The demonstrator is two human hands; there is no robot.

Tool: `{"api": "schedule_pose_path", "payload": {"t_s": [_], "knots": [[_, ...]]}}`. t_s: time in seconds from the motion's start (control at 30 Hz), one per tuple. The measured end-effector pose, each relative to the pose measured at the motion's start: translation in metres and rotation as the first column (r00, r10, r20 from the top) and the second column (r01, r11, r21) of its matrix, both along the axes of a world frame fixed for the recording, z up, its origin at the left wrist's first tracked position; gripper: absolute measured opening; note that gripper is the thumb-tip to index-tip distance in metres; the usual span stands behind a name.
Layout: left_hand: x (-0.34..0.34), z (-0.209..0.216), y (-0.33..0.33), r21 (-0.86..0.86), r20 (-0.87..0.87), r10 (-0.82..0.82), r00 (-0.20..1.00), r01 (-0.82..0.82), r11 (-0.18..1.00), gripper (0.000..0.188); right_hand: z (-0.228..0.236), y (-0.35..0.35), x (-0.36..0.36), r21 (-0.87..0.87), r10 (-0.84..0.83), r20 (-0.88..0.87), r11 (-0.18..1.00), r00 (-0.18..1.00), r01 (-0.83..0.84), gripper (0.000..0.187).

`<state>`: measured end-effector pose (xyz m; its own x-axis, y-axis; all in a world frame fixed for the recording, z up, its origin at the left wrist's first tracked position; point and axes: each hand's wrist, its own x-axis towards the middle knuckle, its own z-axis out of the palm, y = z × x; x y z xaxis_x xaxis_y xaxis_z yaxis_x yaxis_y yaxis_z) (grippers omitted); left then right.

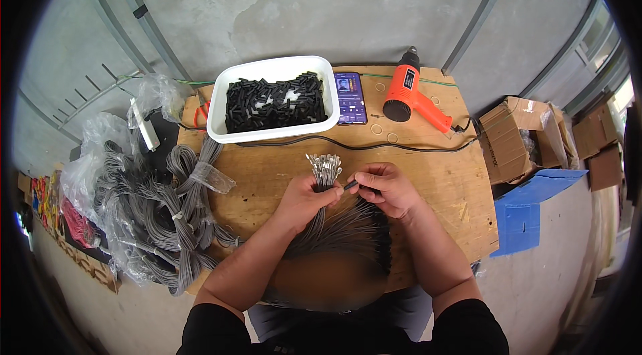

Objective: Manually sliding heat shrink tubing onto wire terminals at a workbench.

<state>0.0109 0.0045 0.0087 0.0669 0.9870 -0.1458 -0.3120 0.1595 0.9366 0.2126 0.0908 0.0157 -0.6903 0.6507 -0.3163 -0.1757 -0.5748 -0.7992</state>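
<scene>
My left hand (302, 204) is closed round a bundle of grey wires (315, 226), whose silvery metal terminals (324, 167) stick up above the fingers. Between the fingertips of my right hand (388, 189) is a small black sleeve (351, 184), its tip close to the left thumb; whether a wire is inside it I cannot tell. Below my hands the wires fan out to the right over the wooden table (441, 188). Along their far side runs a row of black sleeved ends (384, 248). A dark blurred shape hides part of the wires near me.
A white tub (267, 135) of black sleeves (274, 104) stands at the back, beside a phone (351, 97). An orange heat gun (409, 91) lies right of them, its black cable (321, 139) crossing the table. Coiled grey wires (177, 241) fill the left; cardboard boxes (505, 147) stand right.
</scene>
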Motion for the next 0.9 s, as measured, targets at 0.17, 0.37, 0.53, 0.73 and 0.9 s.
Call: {"api": "schedule_pose_path", "payload": {"t_s": [0.17, 0.37, 0.53, 0.73, 0.9], "knots": [[-0.0012, -0.0026, -0.0002, 0.000, 0.008, -0.009, 1.000, 0.009, 1.000, 0.008, 0.0059, -0.0014, -0.0004, -0.031, 0.002, -0.015, 1.000, 1.000, -0.003, 0.019], [0.0003, -0.0004, -0.0002, -0.011, -0.002, 0.001, 1.000, -0.001, 1.000, 0.008, 0.0057, -0.0005, 0.0011, -0.034, 0.009, -0.034, 0.999, 0.999, -0.010, 0.018], [-0.0010, -0.0034, 0.0005, 0.005, -0.008, -0.025, 1.000, 0.025, 1.000, 0.009, 0.0063, -0.0009, 0.0013, -0.043, 0.005, -0.027, 0.999, 1.000, -0.006, 0.018], [-0.0013, -0.0083, 0.0013, 0.012, 0.021, -0.013, 1.000, 0.012, 1.000, 0.011, 0.0085, -0.0014, 0.0008, -0.031, 0.002, -0.018, 1.000, 1.000, -0.002, 0.019], [-0.0017, -0.0081, 0.0010, 0.012, 0.026, -0.013, 1.000, 0.012, 1.000, 0.011, 0.0095, -0.0019, 0.0005, -0.030, 0.000, 0.002, 1.000, 1.000, 0.000, 0.020]]}}
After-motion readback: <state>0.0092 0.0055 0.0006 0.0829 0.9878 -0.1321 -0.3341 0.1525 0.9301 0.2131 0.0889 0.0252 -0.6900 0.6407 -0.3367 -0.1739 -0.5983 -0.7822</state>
